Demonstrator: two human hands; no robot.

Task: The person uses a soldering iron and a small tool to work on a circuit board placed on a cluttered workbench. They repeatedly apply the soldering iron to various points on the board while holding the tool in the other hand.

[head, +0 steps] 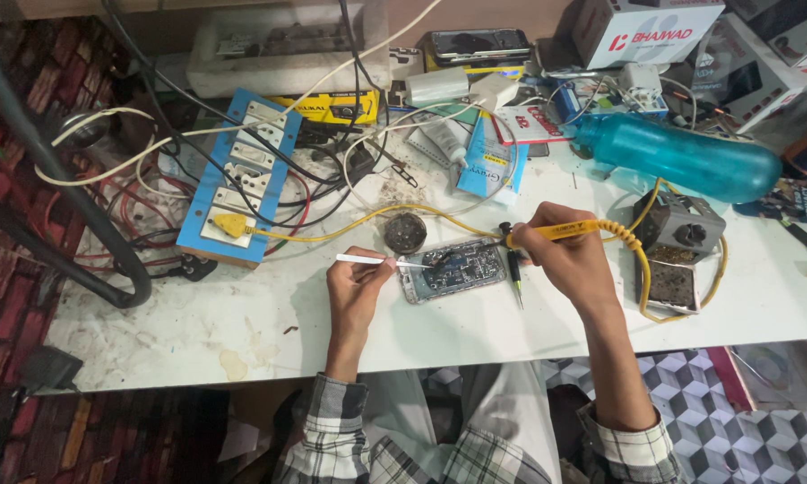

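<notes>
An opened phone (453,269) lies flat near the middle of the frame on the white, stained tabletop (242,332), its circuit board facing up. The left hand (357,289), just left of the phone, has its fingers closed on a pair of slim metal tweezers (381,261), whose tip reaches over the phone's upper left corner. The right hand (569,260), just right of the phone, grips a yellow-handled soldering iron (556,232) with its fingers wrapped round the handle; the dark tip points left towards the top edge of the board. A coiled yellow cable (641,260) runs from the iron past a grey soldering station (681,222) at the right. A small black screwdriver (513,267) lies beside the phone's right edge, partly under the right hand. Just above the phone sits a round dark tin (405,232). In the upper left of the frame a blue switchboard (237,179) with white sockets carries a yellow plug (229,225), amid tangled wires. A teal bottle (681,154) lies on its side in the upper right.
</notes>
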